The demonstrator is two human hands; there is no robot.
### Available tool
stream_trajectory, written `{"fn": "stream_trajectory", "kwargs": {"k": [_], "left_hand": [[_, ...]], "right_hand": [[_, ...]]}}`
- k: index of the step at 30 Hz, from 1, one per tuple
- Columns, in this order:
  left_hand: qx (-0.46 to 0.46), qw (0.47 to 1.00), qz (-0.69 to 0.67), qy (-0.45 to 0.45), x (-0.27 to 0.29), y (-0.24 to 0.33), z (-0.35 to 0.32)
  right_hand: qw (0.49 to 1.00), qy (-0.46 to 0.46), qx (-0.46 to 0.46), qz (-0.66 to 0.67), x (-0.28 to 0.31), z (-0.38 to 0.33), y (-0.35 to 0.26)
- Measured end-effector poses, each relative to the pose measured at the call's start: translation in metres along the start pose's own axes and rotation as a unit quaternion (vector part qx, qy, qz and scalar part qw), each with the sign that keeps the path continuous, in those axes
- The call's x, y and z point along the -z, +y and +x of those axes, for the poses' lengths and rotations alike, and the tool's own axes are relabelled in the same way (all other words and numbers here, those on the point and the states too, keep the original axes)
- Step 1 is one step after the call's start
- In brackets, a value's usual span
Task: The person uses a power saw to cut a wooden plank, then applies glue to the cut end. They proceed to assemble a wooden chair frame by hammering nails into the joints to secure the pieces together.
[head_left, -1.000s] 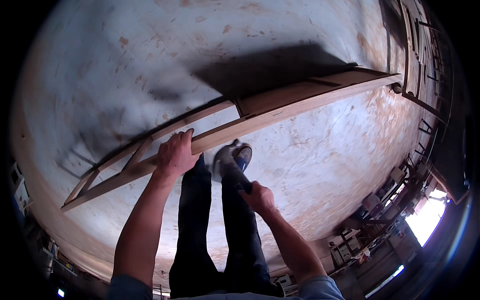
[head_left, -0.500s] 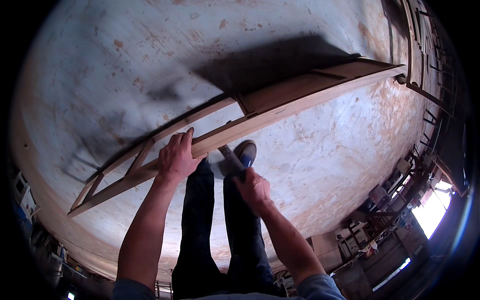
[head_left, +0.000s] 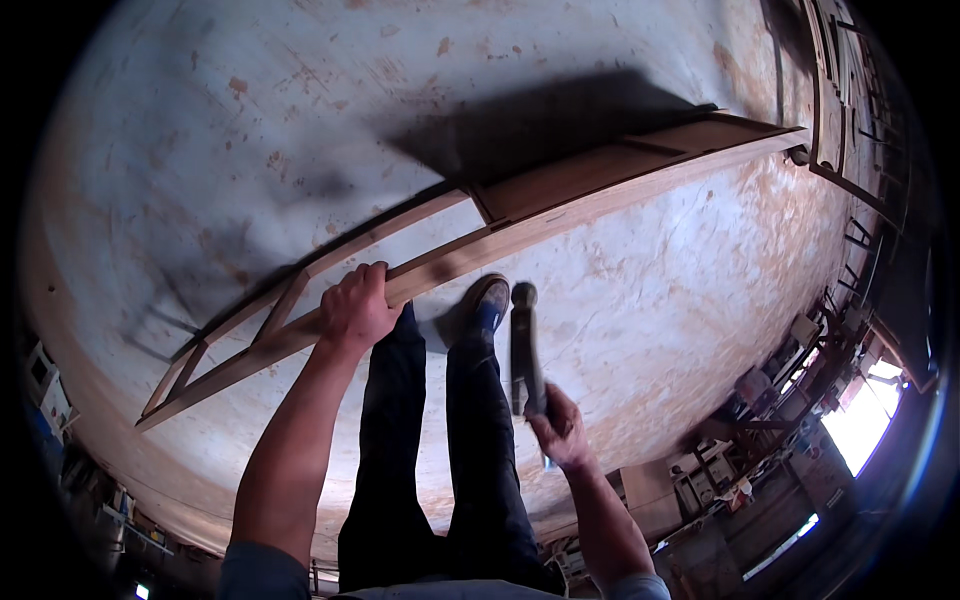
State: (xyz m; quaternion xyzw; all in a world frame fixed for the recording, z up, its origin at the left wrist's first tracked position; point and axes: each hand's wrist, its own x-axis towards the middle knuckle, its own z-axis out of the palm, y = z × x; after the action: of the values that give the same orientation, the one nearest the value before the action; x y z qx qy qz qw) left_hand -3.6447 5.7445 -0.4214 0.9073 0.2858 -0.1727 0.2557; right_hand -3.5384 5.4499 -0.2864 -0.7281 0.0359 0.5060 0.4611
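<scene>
A: Where's the frame?

B: Long wooden frame (head_left: 470, 235) stands on edge on the concrete floor (head_left: 250, 120), right in front of the person's legs (head_left: 440, 440). Long axis runs from low left to upper right in the head view. The near end sits down left, the far end points up toward the stacked timber (head_left: 830, 90) at the right wall. Cross rails split it into open bays on the left and a panelled part on the right.

A: Left hand?

B: Left hand (head_left: 357, 310) sits on the top rail, fingers curled over the far edge, thumb on the near side. Closed grip on the rail, left of the frame's middle.

A: Right?

B: Right hand (head_left: 557, 430) is wrapped around the handle of a hammer (head_left: 525, 350). Fingers closed tight. The hammer's axis runs nearly straight away from the person, head forward, pointing at the frame's lower edge. The head is close to the frame and apart from it, just beside the toe of the shoe (head_left: 487, 303).

A: Shoe touching the frame?

B: Toe is right up at the bottom rail. Cannot tell whether it makes contact.

A: Anything else around?

B: Workbenches and clutter (head_left: 760, 440) along the lower right, well apart from the frame. A bright opening (head_left: 870, 420) beyond that. The frame throws a dark shadow on the floor behind it.
</scene>
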Motion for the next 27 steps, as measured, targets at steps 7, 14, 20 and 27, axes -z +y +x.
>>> {"fn": "stream_trajectory", "kwargs": {"k": [7, 14, 20, 27], "left_hand": [[-0.032, 0.998, 0.030, 0.052, -0.005, 0.006, -0.003], [-0.008, 0.997, 0.072, 0.036, -0.008, 0.006, -0.004], [-0.004, 0.997, 0.064, 0.031, -0.004, 0.011, -0.005], [0.029, 0.994, 0.104, 0.023, -0.018, 0.010, -0.009]], "right_hand": [[0.959, 0.154, 0.055, -0.230, -0.009, 0.065, 0.039], [0.963, 0.176, 0.061, -0.197, -0.015, 0.061, 0.020], [0.947, 0.180, 0.051, -0.261, -0.021, 0.071, 0.025], [0.959, 0.179, 0.129, -0.175, -0.021, 0.044, 0.029]]}}
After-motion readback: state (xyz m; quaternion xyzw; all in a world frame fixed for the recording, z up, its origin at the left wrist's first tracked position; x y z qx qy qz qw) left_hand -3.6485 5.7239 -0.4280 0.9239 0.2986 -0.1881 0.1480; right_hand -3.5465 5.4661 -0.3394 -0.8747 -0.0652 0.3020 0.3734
